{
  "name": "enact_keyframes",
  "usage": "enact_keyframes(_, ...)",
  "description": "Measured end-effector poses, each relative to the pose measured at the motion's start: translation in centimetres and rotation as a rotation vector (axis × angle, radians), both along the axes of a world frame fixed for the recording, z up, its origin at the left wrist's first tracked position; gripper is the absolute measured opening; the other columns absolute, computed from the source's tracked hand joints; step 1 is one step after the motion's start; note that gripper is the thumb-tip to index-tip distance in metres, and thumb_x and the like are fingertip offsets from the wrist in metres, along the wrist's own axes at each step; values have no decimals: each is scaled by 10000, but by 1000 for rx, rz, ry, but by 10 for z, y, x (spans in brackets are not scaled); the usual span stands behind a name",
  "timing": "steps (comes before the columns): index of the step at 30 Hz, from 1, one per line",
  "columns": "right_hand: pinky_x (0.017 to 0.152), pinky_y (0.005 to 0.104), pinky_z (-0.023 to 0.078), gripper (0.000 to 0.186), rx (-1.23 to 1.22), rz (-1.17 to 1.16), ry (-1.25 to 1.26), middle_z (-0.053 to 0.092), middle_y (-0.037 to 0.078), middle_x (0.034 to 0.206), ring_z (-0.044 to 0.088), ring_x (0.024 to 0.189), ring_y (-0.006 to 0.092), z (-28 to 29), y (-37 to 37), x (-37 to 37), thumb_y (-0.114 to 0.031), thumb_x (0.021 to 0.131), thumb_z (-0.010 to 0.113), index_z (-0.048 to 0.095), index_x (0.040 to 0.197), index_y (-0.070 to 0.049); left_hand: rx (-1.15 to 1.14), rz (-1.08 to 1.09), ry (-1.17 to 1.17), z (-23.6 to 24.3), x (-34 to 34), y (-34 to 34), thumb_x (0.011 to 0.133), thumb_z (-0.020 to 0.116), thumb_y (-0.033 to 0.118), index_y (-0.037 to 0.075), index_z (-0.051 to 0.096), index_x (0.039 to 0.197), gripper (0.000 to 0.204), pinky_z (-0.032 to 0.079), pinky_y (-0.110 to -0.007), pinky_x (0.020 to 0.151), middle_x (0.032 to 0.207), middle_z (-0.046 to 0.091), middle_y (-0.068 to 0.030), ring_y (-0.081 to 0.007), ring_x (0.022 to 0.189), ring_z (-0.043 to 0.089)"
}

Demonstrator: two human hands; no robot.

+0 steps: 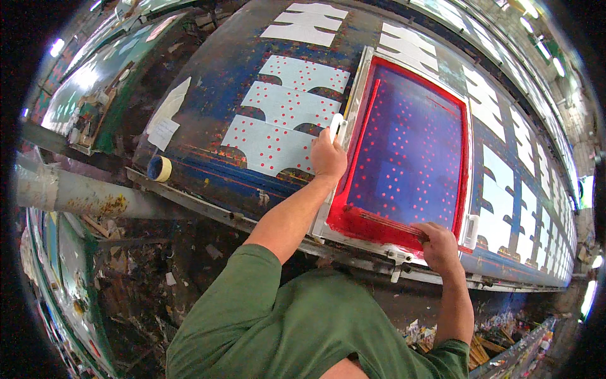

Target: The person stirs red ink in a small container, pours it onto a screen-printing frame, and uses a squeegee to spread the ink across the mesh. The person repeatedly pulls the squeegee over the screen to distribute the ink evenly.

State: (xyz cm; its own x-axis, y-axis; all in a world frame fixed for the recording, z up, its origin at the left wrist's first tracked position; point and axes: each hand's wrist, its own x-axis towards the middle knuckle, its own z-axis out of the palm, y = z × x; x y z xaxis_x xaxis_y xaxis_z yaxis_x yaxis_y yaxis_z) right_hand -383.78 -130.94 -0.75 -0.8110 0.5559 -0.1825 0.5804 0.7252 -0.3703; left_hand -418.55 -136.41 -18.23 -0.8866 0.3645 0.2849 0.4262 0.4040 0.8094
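A silk-screen frame (468, 158) with a blue-violet mesh lies tilted on the long printing table, its inner border coated in red ink. Red dots show across the mesh. My left hand (329, 156) is closed round the white handle (338, 126) on the frame's left side. At the near end of the screen, my right hand (439, 247) grips one end of a thin, red-smeared squeegee (385, 218), which lies along the near inked strip. Just left of the frame, pale blue cut fabric pieces (284, 104) carry printed red dots.
Plain white cut pieces (309, 24) lie farther along the table, and more pale pieces (499, 189) sit to the right. A tape roll (159, 168) and a paper note (163, 131) rest at the left end. A metal rail (243, 222) edges the near side; a thick pipe (95, 192) runs left.
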Motion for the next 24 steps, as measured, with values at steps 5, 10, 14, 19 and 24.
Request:
enact_keyframes(5,923,517,590,420,79,27,-18,792,171,1140,747,1066,421,-12,-19,13,19,877,729,796,1274,-104,-48,-6,-38,3,1,1,997,673,89,1,652,1302,318,532,-593,944,1122,736,-237,-475,1092,680)
enact_keyframes(10,973,499,587,447,223,38,129,782,110,1179,733,1119,365,-38,-32,24,-11,853,688,787,1272,-131,-15,-36,-10,2,0,0,1016,662,130,3,680,1242,259,533,-606,922,1090,730,-253,-485,1048,696)
enact_keyframes(14,988,492,584,464,324,45,207,780,81,1203,735,1120,337,-49,-22,20,19,820,693,786,1254,-116,23,-22,25,3,-1,-1,1010,670,100,-13,683,1221,240,538,-597,922,1089,737,-255,-492,1055,705)
enact_keyframes(19,998,492,577,514,389,76,267,779,91,1201,725,1147,342,-60,34,-12,63,780,693,789,1256,-109,11,-20,72,6,-3,-3,985,665,49,-19,685,1229,255,548,-569,911,1095,747,-252,-497,1051,717)
enact_keyframes(24,1019,505,574,451,406,113,311,784,119,1175,736,1139,364,-73,121,-54,13,838,673,793,1252,-119,-53,9,-11,12,2,-3,1003,678,77,-20,684,1247,262,562,-540,898,1147,751,-245,-481,1049,732)
